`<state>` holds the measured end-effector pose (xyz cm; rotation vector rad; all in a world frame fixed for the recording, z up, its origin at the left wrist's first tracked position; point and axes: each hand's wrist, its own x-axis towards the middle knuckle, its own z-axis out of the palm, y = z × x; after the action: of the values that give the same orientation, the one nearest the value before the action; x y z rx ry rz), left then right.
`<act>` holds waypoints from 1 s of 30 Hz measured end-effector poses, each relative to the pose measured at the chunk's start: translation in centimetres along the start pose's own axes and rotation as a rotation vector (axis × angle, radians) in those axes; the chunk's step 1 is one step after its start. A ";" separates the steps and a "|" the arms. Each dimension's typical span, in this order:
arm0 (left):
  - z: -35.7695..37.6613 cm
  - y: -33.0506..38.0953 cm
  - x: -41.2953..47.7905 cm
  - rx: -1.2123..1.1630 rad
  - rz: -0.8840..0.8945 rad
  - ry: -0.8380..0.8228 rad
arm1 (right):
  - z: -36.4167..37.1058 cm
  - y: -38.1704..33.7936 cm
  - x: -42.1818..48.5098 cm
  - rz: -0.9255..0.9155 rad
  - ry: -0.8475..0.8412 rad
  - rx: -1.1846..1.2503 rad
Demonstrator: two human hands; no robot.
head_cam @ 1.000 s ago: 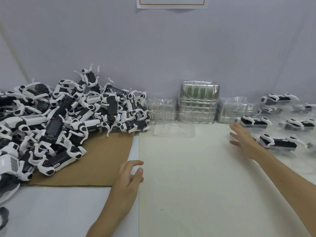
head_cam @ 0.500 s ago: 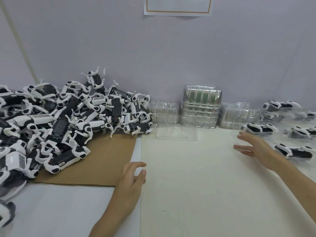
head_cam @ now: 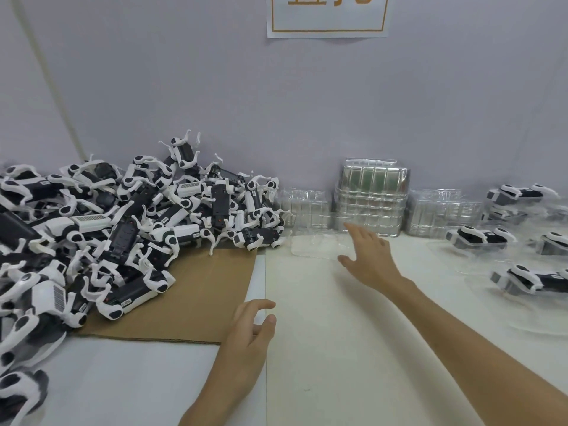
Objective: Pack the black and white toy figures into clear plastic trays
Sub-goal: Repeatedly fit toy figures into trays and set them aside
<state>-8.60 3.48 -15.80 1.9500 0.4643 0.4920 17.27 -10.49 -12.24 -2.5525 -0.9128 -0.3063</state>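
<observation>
**Both hands empty, right one at the loose tray**

My right hand [head_cam: 368, 256] is stretched forward with fingers straight and spread, holding nothing. Its fingertips [head_cam: 350, 226] lie over the right end of a single tray [head_cam: 313, 247] that sits flat on the surface [head_cam: 353, 364]. I cannot tell whether they touch it.

My left hand [head_cam: 252, 330] sits nearer to me, at the right edge of the cardboard [head_cam: 196, 296]. Its fingers are loosely curled and it has hold of nothing.

The toys [head_cam: 123, 229] lie in a big tangled heap on the left, spilling over the cardboard and reaching back to the wall. The closest toy to the loose tray lies just beside its left end.

Behind that tray, against the wall, stand three tray stacks: a low one [head_cam: 302, 207], a taller middle one [head_cam: 372, 198] and another low one [head_cam: 442, 213].

On the far right, well apart from the heap, several packed toys [head_cam: 479, 238] rest in clear trays on the surface.

A sign [head_cam: 327, 16] with an orange border hangs on the wall above.
</observation>
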 end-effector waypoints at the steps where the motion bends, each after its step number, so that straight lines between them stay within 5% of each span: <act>1: 0.0 0.0 0.0 -0.004 -0.002 -0.003 | 0.4 -0.5 0.4 -0.012 -0.010 -0.067; 6: -0.1 0.0 0.0 -0.010 -0.004 -0.018 | 0.5 -1.5 0.4 -0.045 0.136 -0.205; 14: -0.4 1.4 -0.1 -0.274 -0.086 -0.060 | -1.6 -5.3 -6.8 -0.072 0.324 0.477; 19: -0.8 2.2 -0.4 -0.457 -0.096 -0.089 | -1.9 -9.6 -11.2 -0.201 0.262 0.742; 30: -1.4 3.0 -0.9 -0.640 0.033 -0.080 | -0.4 -10.1 -13.7 -0.290 0.139 0.746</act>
<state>-9.79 2.86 -12.63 1.3544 0.1875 0.5063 0.30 -11.19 -13.39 -1.7047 -1.0892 -0.1747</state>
